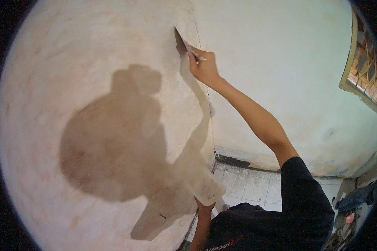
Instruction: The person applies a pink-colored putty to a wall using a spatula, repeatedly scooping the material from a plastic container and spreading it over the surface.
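**Head view: wall corner**

Left hand (pixel 204 203), lowest in frame, grips a pale board (pixel 205 186) from beneath. Right hand (pixel 204 66), arm raised, clasps a scraper (pixel 180 43), blade pressed against the tan wall (pixel 71 83) beside the corner.

My right hand (pixel 204 67) is up in the upper middle of the frame, fingers curled shut around a thin handle, arm stretched out nearly straight from my dark sleeve at the lower right. My left hand (pixel 204 206) sits low at the bottom centre, mostly hidden, forearm rising from the lower edge.
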A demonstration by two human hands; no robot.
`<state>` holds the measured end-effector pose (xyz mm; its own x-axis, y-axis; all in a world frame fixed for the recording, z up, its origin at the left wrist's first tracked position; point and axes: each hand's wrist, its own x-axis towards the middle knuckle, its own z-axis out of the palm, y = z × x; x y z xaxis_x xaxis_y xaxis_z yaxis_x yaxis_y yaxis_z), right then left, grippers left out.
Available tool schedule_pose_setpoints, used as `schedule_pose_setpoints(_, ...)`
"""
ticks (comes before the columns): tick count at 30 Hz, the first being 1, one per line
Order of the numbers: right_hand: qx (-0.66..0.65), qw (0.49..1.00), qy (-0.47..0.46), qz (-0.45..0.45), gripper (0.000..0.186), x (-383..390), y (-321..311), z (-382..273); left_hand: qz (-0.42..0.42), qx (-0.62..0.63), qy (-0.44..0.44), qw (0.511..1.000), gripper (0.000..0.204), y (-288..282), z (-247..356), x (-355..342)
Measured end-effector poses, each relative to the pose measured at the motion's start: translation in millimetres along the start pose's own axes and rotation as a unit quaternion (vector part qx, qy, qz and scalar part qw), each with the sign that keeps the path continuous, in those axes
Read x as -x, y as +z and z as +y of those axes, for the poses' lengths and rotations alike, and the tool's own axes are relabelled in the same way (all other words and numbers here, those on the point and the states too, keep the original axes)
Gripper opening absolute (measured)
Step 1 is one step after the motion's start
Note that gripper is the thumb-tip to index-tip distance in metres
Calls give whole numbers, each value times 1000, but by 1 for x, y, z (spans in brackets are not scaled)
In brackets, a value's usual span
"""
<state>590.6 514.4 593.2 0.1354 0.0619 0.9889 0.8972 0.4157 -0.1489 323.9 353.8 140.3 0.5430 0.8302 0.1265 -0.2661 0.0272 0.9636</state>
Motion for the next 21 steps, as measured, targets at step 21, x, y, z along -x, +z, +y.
schedule_pose_setpoints(21, 10, 998, 61, 33, 20, 36, 3, 7, 24, -10, 4, 1000, 58, -2, -7, -3)
